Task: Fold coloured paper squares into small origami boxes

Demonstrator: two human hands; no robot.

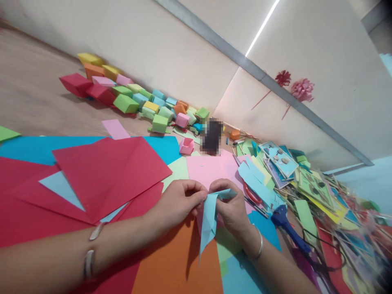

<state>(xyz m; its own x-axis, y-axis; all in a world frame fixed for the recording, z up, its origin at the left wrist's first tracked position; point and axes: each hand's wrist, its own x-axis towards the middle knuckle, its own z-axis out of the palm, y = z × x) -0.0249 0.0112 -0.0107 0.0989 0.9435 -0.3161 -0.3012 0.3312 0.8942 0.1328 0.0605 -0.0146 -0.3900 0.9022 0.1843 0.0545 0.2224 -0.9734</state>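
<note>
A creased piece of light blue paper [208, 222] is held up between both hands, partly folded, one pointed end hanging down. My left hand [180, 201] pinches its upper left edge between thumb and fingers. Closed round its upper right part is my right hand [232, 206], the thumb pressing on the near side. Below the paper lie an orange sheet [177, 261] and a pink sheet [202, 167]. Large red sheets [113, 175], some with fold creases, spread out left of my left hand.
Many small folded paper boxes [125, 104] line the wall at the back left. A pink open box [186, 145] stands beyond my hands. To the right are red-handled scissors [252, 194], a blue glue gun [289, 228] with a black cord, and piled crafts [315, 183].
</note>
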